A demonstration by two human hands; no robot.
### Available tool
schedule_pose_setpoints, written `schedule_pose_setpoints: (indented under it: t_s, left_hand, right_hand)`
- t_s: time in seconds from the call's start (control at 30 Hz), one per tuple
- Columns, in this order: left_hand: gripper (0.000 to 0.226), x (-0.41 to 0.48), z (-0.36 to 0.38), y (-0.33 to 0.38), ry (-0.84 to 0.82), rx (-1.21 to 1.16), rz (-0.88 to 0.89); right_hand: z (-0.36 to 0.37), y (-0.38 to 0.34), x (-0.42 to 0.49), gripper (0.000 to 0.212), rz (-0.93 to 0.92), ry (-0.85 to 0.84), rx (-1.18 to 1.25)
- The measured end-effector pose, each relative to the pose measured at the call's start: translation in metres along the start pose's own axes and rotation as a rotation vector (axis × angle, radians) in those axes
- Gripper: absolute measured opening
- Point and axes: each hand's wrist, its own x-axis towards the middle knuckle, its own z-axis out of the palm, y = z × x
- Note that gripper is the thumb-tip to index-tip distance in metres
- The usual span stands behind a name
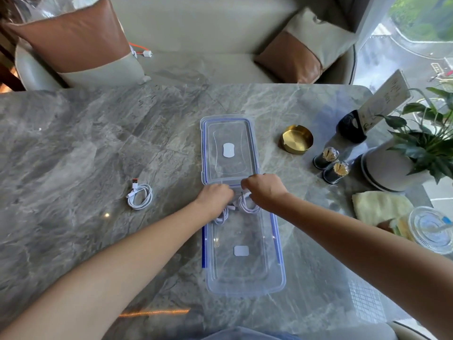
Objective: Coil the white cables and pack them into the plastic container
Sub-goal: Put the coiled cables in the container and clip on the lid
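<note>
Marble table (73, 143), container (282, 282) lengthwise toward sofa (196, 25), cables (246, 208) at far end

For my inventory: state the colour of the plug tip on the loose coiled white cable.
Orange tip on the coiled white cable, head view.

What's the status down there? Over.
Left hand grips one coiled cable, right hand a second cable, both in container. Third coil waits on table, left. Lid off, nothing blocking.

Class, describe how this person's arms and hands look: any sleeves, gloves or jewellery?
Both the left hand and right hand are bare, with no gloves, rings or watch visible. The forearms are uncovered to the frame edge; no sleeves show. Blue clothing shows at the bottom edge.
</note>
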Motion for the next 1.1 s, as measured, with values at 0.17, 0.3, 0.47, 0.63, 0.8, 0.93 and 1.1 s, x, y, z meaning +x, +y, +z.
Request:
schedule_pose_setpoints:
  t_s: [0.17, 0.3, 0.47, 0.63, 0.8, 0.93, 1.1]
  left_hand:
    - [0.028, -0.044, 0.006, -0.037, 0.382, -0.648, -0.155]
    - [0.022, -0.078, 0.035, -0.079, 0.487, -0.981, -0.461]
    - [0.011, -0.111, 0.088, -0.131, 0.495, -1.042, -0.740]
    - [0.020, -0.116, 0.122, -0.167, 0.606, -1.153, -0.973]
    - [0.028, -0.099, 0.143, -0.190, 0.594, -1.364, -1.045]
    - [0.022, -0.092, 0.150, -0.197, 0.540, -1.549, -1.059]
    - [0.018, -0.094, 0.139, -0.194, 0.547, -1.651, -1.063]
  right_hand:
    - [-0.029, -0.005, 0.010, 0.019, 0.016, 0.087, 0.330]
    - [-0.044, -0.049, 0.037, 0.015, -0.036, 0.122, 0.569]
    - [-0.028, -0.130, 0.084, 0.012, -0.032, -0.030, 0.802]
    - [0.005, -0.184, 0.119, 0.025, 0.142, -0.100, 0.955]
    - [0.025, -0.215, 0.139, 0.027, 0.276, -0.126, 1.006]
    - [0.029, -0.225, 0.143, 0.014, 0.353, -0.117, 1.072]
    - [0.024, -0.219, 0.139, 0.006, 0.457, -0.141, 1.201]
